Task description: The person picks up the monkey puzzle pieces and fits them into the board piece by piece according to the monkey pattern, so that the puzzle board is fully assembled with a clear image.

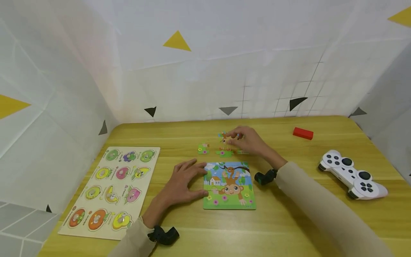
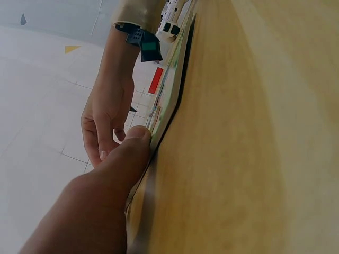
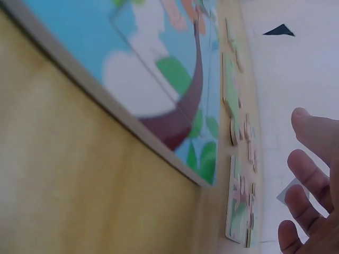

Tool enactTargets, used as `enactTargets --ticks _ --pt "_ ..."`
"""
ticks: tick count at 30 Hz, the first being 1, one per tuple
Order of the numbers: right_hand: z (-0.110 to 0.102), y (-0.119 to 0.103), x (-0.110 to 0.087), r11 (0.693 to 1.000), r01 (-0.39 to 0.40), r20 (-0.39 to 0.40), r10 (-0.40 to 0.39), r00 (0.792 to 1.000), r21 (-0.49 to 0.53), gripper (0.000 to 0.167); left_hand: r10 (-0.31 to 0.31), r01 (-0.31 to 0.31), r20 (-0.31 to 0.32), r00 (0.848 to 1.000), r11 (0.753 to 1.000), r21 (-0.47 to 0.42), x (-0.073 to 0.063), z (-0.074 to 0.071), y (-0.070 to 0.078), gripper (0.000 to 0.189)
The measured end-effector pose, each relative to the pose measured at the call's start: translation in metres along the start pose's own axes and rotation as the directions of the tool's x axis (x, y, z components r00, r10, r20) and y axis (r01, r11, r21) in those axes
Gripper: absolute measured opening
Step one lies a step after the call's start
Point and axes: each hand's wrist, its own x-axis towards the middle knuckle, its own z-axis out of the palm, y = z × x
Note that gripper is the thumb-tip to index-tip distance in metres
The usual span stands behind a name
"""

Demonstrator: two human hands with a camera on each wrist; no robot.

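Note:
A square monkey puzzle (image 1: 229, 187) lies flat on the wooden table in the head view. My left hand (image 1: 183, 182) rests at its left side, fingers and thumb extended and touching the edge; in the left wrist view that thumb (image 2: 139, 133) lies against the board's rim. Beyond the board, my right hand (image 1: 249, 140) hovers over several loose puzzle pieces (image 1: 224, 154), partly covering them. The right wrist view has its fingers (image 3: 304, 169) loosely bent and apart, with nothing between them. Another loose piece (image 1: 203, 149) lies left of that group.
A knobbed fruit puzzle board (image 1: 120, 187) lies on the left of the table (image 1: 199, 232). At the right are a white game controller (image 1: 351, 175) and, farther back, a red block (image 1: 303, 133). A white patterned sheet (image 1: 205, 78) stands behind the table.

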Motion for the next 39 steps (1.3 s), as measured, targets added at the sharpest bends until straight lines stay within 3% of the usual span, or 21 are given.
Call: enactTargets --ticks 7,16,24,30,39 --pt "0.000 0.005 0.015 0.996 0.038 0.057 -0.034 0.998 -0.085 0.035 -0.025 0.025 0.019 1.000 1.000 -0.001 -0.001 0.001 -0.001 0.062" --pt "0.005 0.007 0.032 0.978 -0.071 0.152 0.101 0.983 -0.194 0.048 -0.014 0.014 0.010 1.000 1.000 -0.002 -0.002 0.002 -0.001 0.062" --pt "0.005 0.007 0.044 0.953 -0.078 0.228 0.148 0.962 -0.293 0.062 -0.006 0.006 0.010 1.000 1.000 -0.018 -0.001 0.002 0.000 0.061" --pt "0.002 0.008 0.048 0.951 -0.087 0.254 0.166 0.953 -0.295 0.063 -0.011 0.011 0.016 1.000 1.000 -0.003 0.001 0.001 0.000 0.061" --pt "0.001 0.006 0.053 0.967 -0.147 0.228 0.194 0.954 -0.209 0.059 -0.036 0.036 0.028 0.999 0.999 -0.003 0.001 0.000 -0.002 0.061"
